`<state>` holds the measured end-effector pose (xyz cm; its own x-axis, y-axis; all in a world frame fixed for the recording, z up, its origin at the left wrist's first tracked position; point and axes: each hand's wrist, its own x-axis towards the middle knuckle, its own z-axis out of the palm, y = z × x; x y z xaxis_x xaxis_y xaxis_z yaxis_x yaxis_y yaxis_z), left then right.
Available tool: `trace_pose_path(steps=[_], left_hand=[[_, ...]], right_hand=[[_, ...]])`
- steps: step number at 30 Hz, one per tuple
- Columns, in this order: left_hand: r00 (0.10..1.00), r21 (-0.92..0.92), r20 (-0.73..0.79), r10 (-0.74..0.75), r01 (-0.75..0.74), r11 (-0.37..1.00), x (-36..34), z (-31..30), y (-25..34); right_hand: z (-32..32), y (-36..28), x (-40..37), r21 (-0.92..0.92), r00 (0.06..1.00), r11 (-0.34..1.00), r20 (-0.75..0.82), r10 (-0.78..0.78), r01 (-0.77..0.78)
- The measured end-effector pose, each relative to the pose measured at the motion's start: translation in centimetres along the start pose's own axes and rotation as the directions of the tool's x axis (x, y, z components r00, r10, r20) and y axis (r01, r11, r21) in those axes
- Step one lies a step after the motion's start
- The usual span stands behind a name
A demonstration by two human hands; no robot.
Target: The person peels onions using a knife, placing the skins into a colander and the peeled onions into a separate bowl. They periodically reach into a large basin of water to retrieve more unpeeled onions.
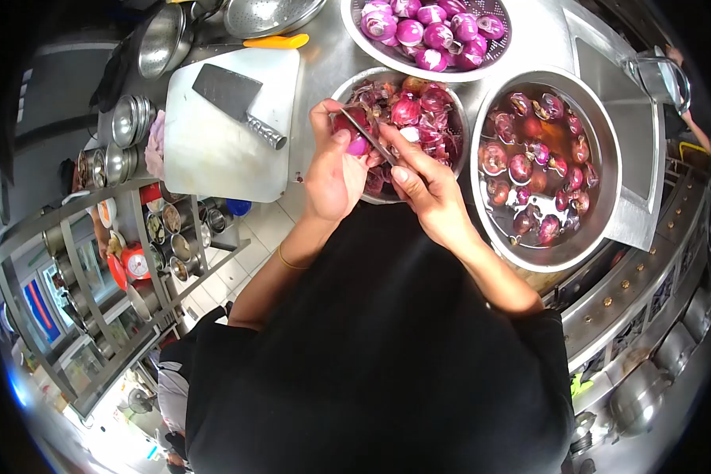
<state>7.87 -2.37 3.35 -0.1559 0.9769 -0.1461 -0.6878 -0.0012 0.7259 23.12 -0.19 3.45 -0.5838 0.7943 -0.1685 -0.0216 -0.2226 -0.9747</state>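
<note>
My left hand [333, 170] is wrapped round a red onion [355, 136], held above a metal bowl [460, 107]. A narrow knife [361, 126] is in my right hand [430, 189], its blade lying against the onion's surface. Below my hands, that bowl holds red onions [406, 109] and loose papery skins. To the right, a large metal basin [483, 207] contains unpeeled red onions in brownish water. Peeled purple onions [438, 35] fill a colander [371, 55] at the far side of the counter.
A white cutting board [193, 162] lies left of my hands, with a cleaver [233, 93] on it. Behind it are an orange-handled tool [276, 41] and a metal strainer [268, 16]. A pink cloth [156, 142] and stacked metal bowls [130, 120] are farther left. A sink [620, 103] borders the right.
</note>
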Motion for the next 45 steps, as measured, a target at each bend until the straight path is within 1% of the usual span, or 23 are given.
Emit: trace_pose_path(steps=[5,7,9,10,11,13,14,15,17,18,20,21,22,23,25,29,31,33,35,37,39,43,45], left_hand=[[0.946,0.326,0.081,0.314,-0.323,0.889,0.2,-0.6,-3.1],[0.934,0.307,0.044,0.355,-0.35,0.885,0.5,0.0,-3.0],[1.0,0.025,-0.008,0.007,-0.007,1.0,0.5,-0.2,-1.0],[0.985,-0.176,0.04,-0.168,0.172,0.969,0.7,-0.7,-0.1],[0.985,-0.174,0.042,-0.168,0.172,0.97,0.7,-0.5,0.2],[0.966,-0.123,0.061,-0.252,0.258,0.958,0.4,0.1,0.6],[0.99,-0.048,0.024,-0.137,0.138,0.989,0.1,0.8,0.0],[0.99,-0.047,0.025,-0.137,0.138,0.989,0.0,1.0,-0.7],[0.985,0.196,0.057,0.161,-0.169,0.966,0.0,1.1,-2.0],[0.972,0.287,0.075,0.222,-0.234,0.929,0.1,1.7,-1.8],[0.959,0.367,0.088,0.27,-0.283,0.886,0.5,1.2,-1.8],[0.946,0.441,0.104,0.308,-0.321,0.838,0.8,1.1,-1.7],[0.965,0.372,0.114,0.237,-0.262,0.89,1.0,0.8,-1.0],[0.985,0.203,0.16,0.055,-0.088,0.975,0.9,0.4,0.2],[0.973,0.0,0.21,-0.091,0.093,0.996,1.0,-0.2,0.9],[0.986,0.075,0.148,-0.072,0.061,0.995,1.0,0.1,1.1],[0.996,-0.004,0.037,-0.081,0.081,0.997,0.7,1.0,1.3],[0.994,-0.02,0.037,-0.101,0.102,0.995,0.6,0.8,1.3],[0.992,-0.034,0.037,-0.122,0.123,0.992,0.4,0.9,1.2],[0.984,-0.016,-0.005,-0.178,0.178,0.984,0.0,1.4,0.6],[0.985,-0.035,0.09,-0.144,0.148,0.988,-0.2,1.3,0.0],[0.993,0.175,0.118,-0.013,-0.008,0.984,-0.1,0.9,-0.4],[0.99,0.24,0.14,0.037,-0.07,0.968,-0.2,0.5,0.0]], right_hand=[[0.1,-0.7,0.9,0.218,0.999,0.976,-0.021,0.025,-0.02],[-0.1,-0.6,1.1,0.399,0.994,0.91,0.029,0.11,-0.112],[-0.5,0.8,1.3,0.383,0.997,0.92,0.026,0.079,-0.083],[-0.7,1.6,1.6,0.098,0.989,0.985,-0.048,-0.14,0.144],[-0.8,1.9,1.7,-0.206,0.93,0.915,-0.056,-0.364,0.346],[-0.8,1.5,1.5,-0.169,0.932,0.924,-0.067,-0.357,0.342],[-0.6,1.4,1.2,-0.126,0.936,0.935,-0.08,-0.342,0.331],[-0.3,1.0,1.0,-0.125,0.936,0.935,-0.081,-0.342,0.331],[0.3,0.2,0.8,0.092,0.969,0.979,-0.186,-0.163,0.183],[0.1,0.2,0.9,0.092,0.969,0.978,-0.184,-0.168,0.187],[-0.6,0.1,0.7,0.401,0.993,0.915,-0.083,0.089,-0.049],[-0.7,-0.3,0.6,0.4,0.993,0.915,-0.082,0.088,-0.048],[-0.8,-1.1,0.4,0.617,0.988,0.777,-0.003,0.157,-0.121],[-0.9,-1.5,0.3,0.788,0.975,0.584,0.088,0.203,-0.193],[-1.2,-1.6,0.3,0.816,0.975,0.534,0.168,0.148,-0.222],[-1.5,-0.4,0.8,0.655,0.98,0.729,0.153,0.128,-0.198],[-0.8,-0.5,0.6,0.104,0.999,0.994,-0.033,-0.036,0.039],[-0.8,0.0,0.5,0.114,1.0,0.993,-0.006,0.019,-0.018],[-0.6,0.7,1.0,-0.212,0.937,0.926,-0.094,-0.337,0.312],[-0.4,-0.2,0.9,-0.177,0.949,0.944,-0.106,-0.298,0.277],[-0.2,-0.7,1.0,-0.047,0.963,0.972,-0.133,-0.234,0.23],[-0.5,-0.6,0.7,0.166,0.984,0.975,-0.126,-0.127,0.147],[-1.0,-0.3,0.6,0.503,0.998,0.864,-0.023,0.06,-0.04]])
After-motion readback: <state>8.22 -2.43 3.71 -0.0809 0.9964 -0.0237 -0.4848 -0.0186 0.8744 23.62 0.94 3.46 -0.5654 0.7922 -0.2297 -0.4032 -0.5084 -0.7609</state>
